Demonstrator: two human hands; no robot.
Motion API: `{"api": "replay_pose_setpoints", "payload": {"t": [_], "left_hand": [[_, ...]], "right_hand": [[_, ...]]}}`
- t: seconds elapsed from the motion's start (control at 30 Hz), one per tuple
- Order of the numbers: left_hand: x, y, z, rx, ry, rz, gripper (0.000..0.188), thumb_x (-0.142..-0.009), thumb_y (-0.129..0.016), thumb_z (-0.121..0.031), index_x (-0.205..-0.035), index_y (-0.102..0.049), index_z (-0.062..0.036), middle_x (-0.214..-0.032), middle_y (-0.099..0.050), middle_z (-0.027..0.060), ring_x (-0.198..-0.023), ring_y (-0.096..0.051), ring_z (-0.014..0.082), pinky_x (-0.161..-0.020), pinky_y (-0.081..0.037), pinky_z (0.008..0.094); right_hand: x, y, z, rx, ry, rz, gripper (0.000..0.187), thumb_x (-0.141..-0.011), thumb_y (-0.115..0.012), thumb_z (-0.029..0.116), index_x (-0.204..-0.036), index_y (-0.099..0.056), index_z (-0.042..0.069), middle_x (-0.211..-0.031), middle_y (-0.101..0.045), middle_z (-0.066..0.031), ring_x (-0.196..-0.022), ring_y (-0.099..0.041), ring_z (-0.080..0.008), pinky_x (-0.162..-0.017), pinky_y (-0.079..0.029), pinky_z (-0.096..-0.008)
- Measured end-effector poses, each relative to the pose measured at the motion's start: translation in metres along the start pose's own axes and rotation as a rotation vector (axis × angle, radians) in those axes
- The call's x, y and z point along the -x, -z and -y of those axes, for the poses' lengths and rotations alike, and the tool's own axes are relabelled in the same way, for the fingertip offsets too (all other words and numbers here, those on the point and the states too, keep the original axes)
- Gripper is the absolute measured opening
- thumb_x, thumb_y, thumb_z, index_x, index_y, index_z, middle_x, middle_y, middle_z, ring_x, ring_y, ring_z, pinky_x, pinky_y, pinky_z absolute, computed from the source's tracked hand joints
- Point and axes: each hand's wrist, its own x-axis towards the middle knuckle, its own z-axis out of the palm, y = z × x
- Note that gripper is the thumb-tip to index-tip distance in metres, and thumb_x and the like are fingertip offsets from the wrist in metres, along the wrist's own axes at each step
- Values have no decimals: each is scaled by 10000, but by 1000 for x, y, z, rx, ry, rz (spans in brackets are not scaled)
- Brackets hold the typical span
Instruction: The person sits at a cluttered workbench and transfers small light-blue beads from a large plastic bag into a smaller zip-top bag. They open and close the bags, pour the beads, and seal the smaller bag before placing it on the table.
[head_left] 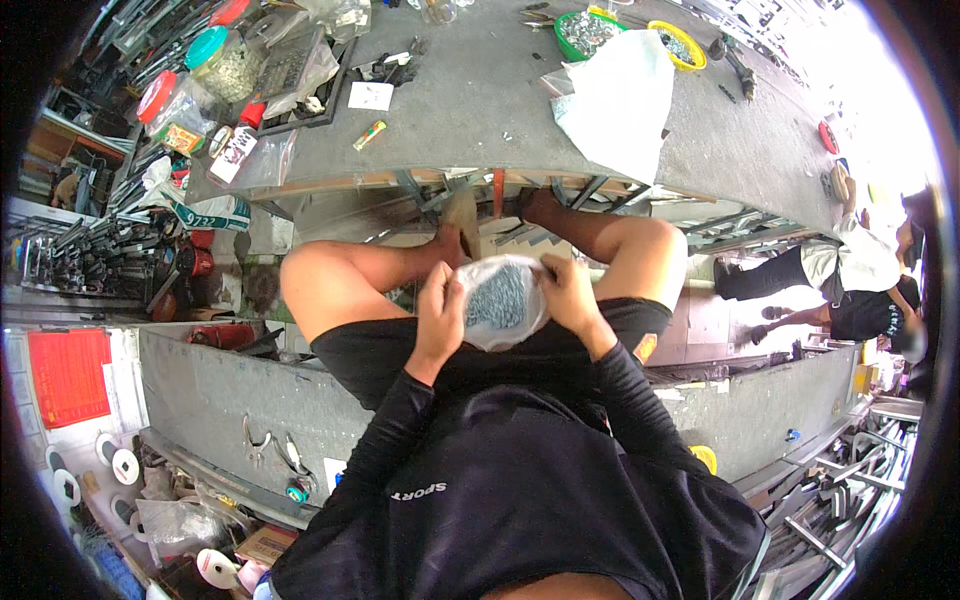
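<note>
A white translucent plastic bag (483, 336) rests over my lap with its mouth spread wide. Inside it lies a heap of small grey-blue metal pieces (503, 298), possibly screws or nails; they are too small to tell. My left hand (440, 312) is closed on the left side of the bag's rim. On the opposite side, my right hand (569, 292) pinches the rim between thumb and fingers.
Ahead stands a grey workbench (450, 100) bearing a white plastic sheet (620, 105), a green basket (588, 36) and a yellow basket (678, 45) of small parts. Lidded jars (222, 62) stand far left. Pliers (257, 437) lie behind me at left. People (850, 265) are at right.
</note>
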Motion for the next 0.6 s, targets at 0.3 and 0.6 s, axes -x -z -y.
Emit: {"api": "replay_pose_setpoints", "payload": {"t": [0.3, 0.6], "left_hand": [[-54, 40, -146, -79, -209, -83, 241, -1149, -627, -161, -967, -513, -52, -836, -440, -7, -779, -418, 85, -679, -394, 286], [-179, 80, -256, -192, -443, -83, 315, -1158, -656, -270, -913, -581, -86, -786, -447, -90, -724, -398, 39, -637, -342, 263]], "right_hand": [[-61, 106, 126, -259, 30, -39, 345, -1106, -734, 230, -911, -756, -54, -674, -580, -61, -678, -502, -96, -622, -467, -358], [-165, 144, 216, -546, 112, -272, 318, -1068, -779, 288, -884, -804, 30, -726, -679, 24, -581, -534, -71, -554, -420, -265]]}}
